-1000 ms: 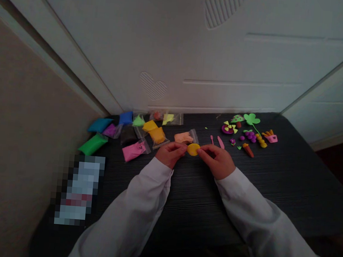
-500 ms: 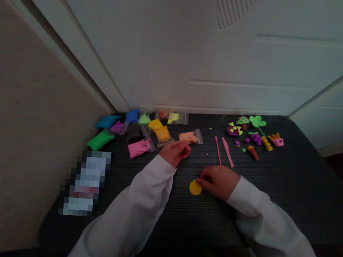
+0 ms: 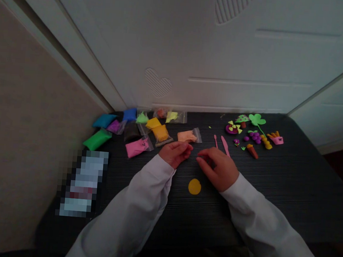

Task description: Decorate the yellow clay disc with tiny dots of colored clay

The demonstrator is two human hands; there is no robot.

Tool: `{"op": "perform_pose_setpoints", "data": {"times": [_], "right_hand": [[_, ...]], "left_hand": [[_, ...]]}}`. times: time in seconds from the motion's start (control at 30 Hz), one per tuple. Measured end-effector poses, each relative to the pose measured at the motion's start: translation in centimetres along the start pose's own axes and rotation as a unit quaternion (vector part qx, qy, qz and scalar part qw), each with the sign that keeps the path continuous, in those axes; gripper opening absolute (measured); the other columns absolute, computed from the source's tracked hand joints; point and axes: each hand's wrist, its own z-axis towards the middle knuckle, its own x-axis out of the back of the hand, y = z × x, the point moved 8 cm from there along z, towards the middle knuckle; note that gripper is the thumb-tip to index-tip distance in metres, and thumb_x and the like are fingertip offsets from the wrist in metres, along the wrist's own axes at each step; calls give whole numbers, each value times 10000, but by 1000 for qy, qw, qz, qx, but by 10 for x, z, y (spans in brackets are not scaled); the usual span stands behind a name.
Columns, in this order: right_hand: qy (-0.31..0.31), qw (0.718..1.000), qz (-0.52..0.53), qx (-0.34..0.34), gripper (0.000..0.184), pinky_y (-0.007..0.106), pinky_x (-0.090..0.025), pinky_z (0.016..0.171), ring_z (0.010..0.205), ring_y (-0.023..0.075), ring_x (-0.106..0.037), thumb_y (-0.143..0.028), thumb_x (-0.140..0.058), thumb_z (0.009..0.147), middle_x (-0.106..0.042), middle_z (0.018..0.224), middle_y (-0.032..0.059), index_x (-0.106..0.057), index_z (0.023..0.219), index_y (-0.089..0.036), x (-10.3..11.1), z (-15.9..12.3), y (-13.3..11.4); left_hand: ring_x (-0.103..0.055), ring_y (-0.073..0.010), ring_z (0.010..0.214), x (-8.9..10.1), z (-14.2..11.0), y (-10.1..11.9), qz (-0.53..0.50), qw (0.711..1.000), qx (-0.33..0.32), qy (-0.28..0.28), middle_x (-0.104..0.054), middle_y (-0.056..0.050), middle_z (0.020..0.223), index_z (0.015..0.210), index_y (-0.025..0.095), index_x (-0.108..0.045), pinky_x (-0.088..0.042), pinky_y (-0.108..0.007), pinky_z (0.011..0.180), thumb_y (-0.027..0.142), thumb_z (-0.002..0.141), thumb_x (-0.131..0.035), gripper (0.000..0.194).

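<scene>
A flat yellow clay disc (image 3: 194, 186) lies on the dark table between my forearms, with neither hand touching it. My left hand (image 3: 175, 154) is closed, its fingertips pinched together just in front of the bag of peach clay (image 3: 187, 136); whatever it holds is too small to make out. Across a narrow gap, my right hand (image 3: 218, 168) hovers above and right of the disc. Its fingers are curved, thumb slightly apart, and nothing shows between them. Behind that hand lie a pink clay knife (image 3: 225, 145) and a thin pink modelling tool (image 3: 216, 141), their lower ends partly covered.
Several bags of coloured clay, including pink (image 3: 137, 147), green (image 3: 97, 139) and orange (image 3: 160, 132), fill the back left. Finished clay figures stand back right: a clover (image 3: 257, 119), grapes (image 3: 254, 137) and a pink fries cup (image 3: 277, 140). A blurred panel (image 3: 85, 185) lies left.
My right hand has left the yellow disc and moved up and away toward my left hand, now covering the lower ends of the pink tools. The left hand stays nearly still.
</scene>
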Motion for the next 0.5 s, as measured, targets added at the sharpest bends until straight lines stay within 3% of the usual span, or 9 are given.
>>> {"op": "perform_pose_setpoints", "data": {"times": [0.27,0.5], "right_hand": [[127,990,20,62,210,289,-436,781,874,145,-514,-240,-500,756,-561,896,61,-560,948,-179,15,-4,-13],[144,987,13,65,204,328,-438,802,902,158,-518,-249,-513,749,-558,939,59,-594,934,-217,14,-5,-9]], "left_hand": [[-553,-67,542,-13,-8,-18,-48,997,51,-14,-611,-18,586,591,98,-620,-428,-192,546,270,463,-731,241],[-568,-90,595,-14,-9,-25,-22,999,36,-14,-615,-36,599,578,76,-633,-445,-238,633,251,424,-748,260]]}}
